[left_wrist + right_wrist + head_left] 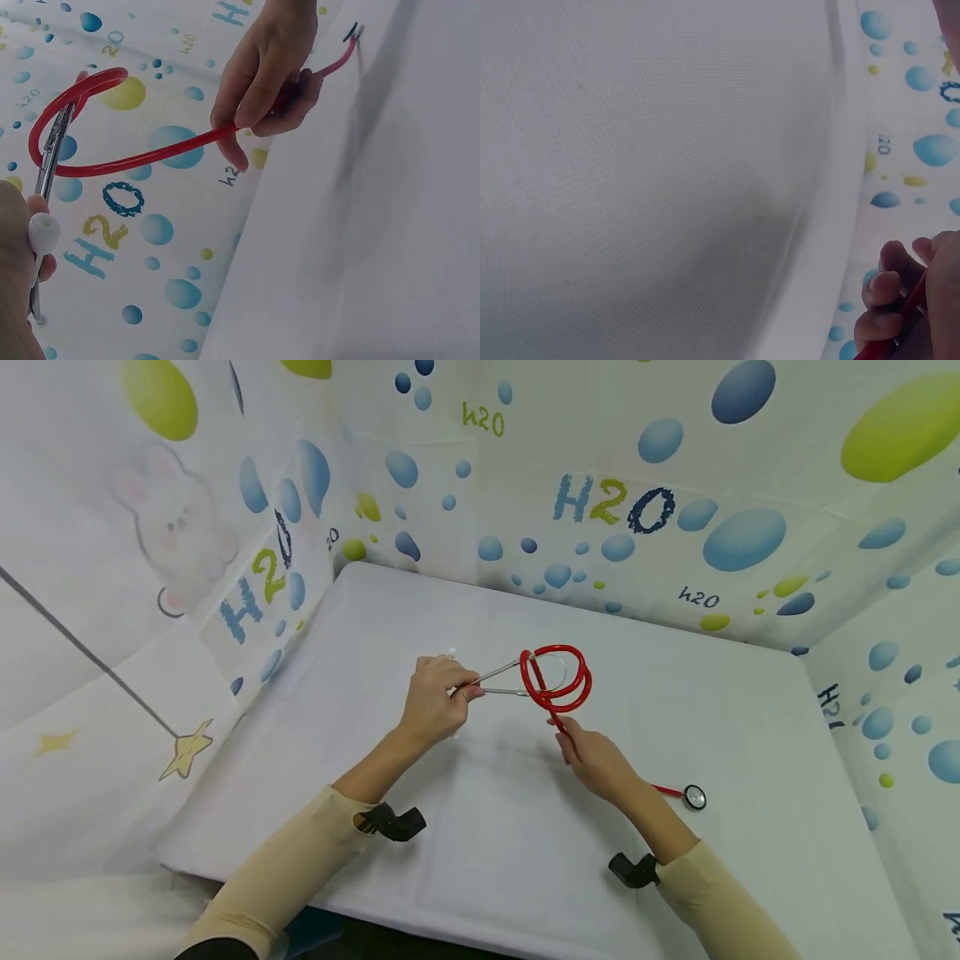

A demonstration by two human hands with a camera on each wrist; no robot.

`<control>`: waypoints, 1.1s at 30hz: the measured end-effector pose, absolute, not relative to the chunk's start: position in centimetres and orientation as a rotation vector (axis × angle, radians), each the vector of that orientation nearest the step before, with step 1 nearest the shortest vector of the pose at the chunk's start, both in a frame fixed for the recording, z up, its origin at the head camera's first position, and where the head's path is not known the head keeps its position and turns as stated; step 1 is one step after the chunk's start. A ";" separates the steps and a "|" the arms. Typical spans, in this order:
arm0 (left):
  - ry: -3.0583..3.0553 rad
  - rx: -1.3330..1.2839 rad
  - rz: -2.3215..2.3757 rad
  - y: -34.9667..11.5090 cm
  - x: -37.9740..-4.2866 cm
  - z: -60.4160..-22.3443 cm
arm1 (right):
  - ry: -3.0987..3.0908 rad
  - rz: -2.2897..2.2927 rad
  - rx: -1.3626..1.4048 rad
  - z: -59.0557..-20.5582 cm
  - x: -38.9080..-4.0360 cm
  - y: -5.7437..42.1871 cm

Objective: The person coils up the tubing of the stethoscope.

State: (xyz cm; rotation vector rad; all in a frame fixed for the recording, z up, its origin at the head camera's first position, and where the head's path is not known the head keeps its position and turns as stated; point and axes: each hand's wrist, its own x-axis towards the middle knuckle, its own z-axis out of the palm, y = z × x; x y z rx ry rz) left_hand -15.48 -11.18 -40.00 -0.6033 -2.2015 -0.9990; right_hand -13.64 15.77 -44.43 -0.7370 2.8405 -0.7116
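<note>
A stethoscope with red tubing (584, 681) is held above the white table between both hands. My left hand (438, 697) grips its metal ear tubes (504, 692); a white eartip (45, 232) shows beside that hand in the left wrist view. The tubing loops round the far end of the ear tubes. My right hand (596, 760) pinches the red tube just below the loops, fingers curled round it in the right wrist view (889, 300). Past the right wrist, the round chest piece (694, 797) hangs out at the tube's end.
The white-covered table (360, 635) spreads under both hands, its front edge near the forearms. Printed curtains (465, 527) with blue and green drops stand behind and at both sides. A small black camera mount (401, 823) sits on each wrist.
</note>
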 end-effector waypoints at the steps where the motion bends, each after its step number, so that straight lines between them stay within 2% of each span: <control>1: -2.202 -0.598 -0.997 -11.2 -15.5 -40.0 | 2.838 -0.721 -0.739 -44.4 -13.5 15.8; 18: -2.223 -0.479 -1.101 -11.2 -15.8 -40.9 | 2.829 -0.753 -0.788 -43.8 -11.2 15.0; 33: -2.269 -0.377 -1.084 -12.5 -16.0 -42.0 | 2.933 -0.668 -1.035 -43.8 -9.6 14.6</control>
